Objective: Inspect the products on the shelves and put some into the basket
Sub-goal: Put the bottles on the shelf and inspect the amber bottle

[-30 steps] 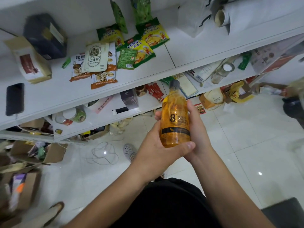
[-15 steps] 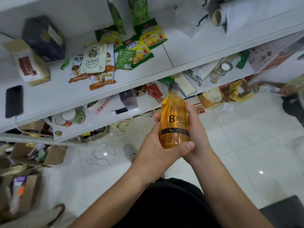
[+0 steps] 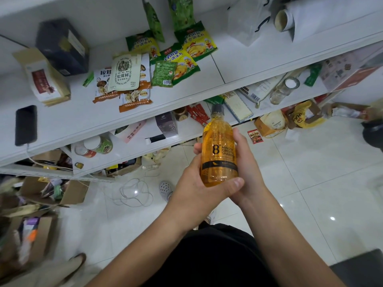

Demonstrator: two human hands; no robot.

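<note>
An amber shampoo bottle (image 3: 218, 150) with a dark cap and a black "8" on its label stands upright in front of me, held in both hands. My left hand (image 3: 199, 187) cups its base, thumb wrapped across the bottom front. My right hand (image 3: 246, 168) grips its right side, fingers curled behind it. White shelves (image 3: 207, 92) behind carry green and yellow seasoning packets (image 3: 182, 59) and mushroom seasoning packets (image 3: 124, 79). No basket is in view.
A black phone (image 3: 26, 125) on a cable lies at the shelf's left, beside a dark box (image 3: 62, 46) and a paper bag (image 3: 43, 79). Cans (image 3: 97, 145), boxes and a glass jar (image 3: 285, 90) fill the lower shelf. Cardboard boxes (image 3: 53, 189) and a loose cable (image 3: 132, 191) lie on the tiled floor.
The bottle and both hands have barely shifted; the view has moved slightly, and the label now faces me a little more squarely.
</note>
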